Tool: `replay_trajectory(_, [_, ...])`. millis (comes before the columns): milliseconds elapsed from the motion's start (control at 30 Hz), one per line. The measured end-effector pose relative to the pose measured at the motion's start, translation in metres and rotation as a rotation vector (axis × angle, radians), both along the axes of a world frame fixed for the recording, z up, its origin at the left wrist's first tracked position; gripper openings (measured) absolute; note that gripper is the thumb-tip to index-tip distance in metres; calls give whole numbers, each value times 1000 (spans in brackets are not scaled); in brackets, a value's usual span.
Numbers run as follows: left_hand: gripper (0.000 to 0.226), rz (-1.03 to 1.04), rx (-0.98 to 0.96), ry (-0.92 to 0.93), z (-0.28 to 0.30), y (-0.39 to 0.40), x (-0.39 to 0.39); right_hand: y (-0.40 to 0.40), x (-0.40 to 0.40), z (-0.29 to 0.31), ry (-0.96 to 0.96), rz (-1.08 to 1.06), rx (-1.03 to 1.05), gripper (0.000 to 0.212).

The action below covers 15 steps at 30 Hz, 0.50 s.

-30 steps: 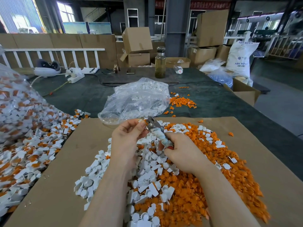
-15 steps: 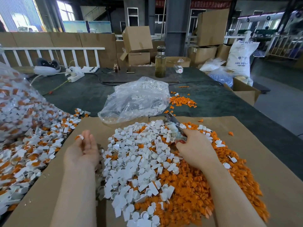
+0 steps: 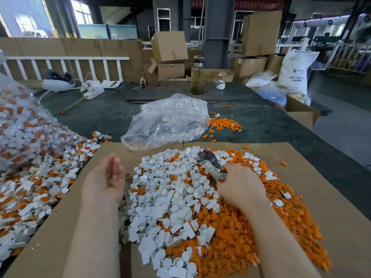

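Cutter: the small metal cutter point(image 3: 208, 160) is sticking up out of the right hand point(image 3: 241, 185), over the far side of the heap, with its nose pointing away from the person.
Why it is up: I think it is being kept ready, so the next piece can be snipped fast.
Right hand grip: the fingers are curling tight round the cutter's taped handles, and the hand is resting on the heap. I cannot tell if the nose is open.
Left hand: the left hand point(image 3: 106, 179) is hovering over the cardboard point(image 3: 331, 197), just beside the white pieces point(image 3: 170, 197). Its fingers are straight and a bit blurry, and it is holding nothing I can see.
Why it is there: it looks free to fetch a new piece.
White pieces: they are lying heaped between the two hands.
Orange pieces point(image 3: 251, 227): they are lying under and right of the right hand, touching the white heap.
Cardboard: it is lying under both heaps, likely keeping the bits together.
Joined pieces point(image 3: 30, 187): white-and-orange ones are spilling from the big bag point(image 3: 20, 127) on the left.
Small bag point(image 3: 166, 121): it is lying just behind the cardboard.
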<state>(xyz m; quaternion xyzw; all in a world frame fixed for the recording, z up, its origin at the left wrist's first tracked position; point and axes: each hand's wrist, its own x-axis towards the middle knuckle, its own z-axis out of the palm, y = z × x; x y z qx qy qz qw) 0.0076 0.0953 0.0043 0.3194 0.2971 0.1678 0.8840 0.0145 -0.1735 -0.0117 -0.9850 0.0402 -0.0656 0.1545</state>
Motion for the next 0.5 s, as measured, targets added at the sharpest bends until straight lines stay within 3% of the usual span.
replay_trajectory(33, [14,-64,113,39,4,-3,0,1,-1,0,-6,2,-22,11])
replay_trajectory(167, [8,-301,864,195,4,-22,3,6,-2,-3,-31,26,-88,10])
replay_trajectory(333, [30,-581,1556,320,-12,-43,12,10,-2,-6,-40,17,-93,15])
replay_trajectory(433, [36,-614,1840,380,-17,-53,12,10,-1,-8,-43,12,-104,16])
replay_trajectory(500, [34,-601,1887,386,-18,-55,13,11,-1,-8,-33,15,-118,17])
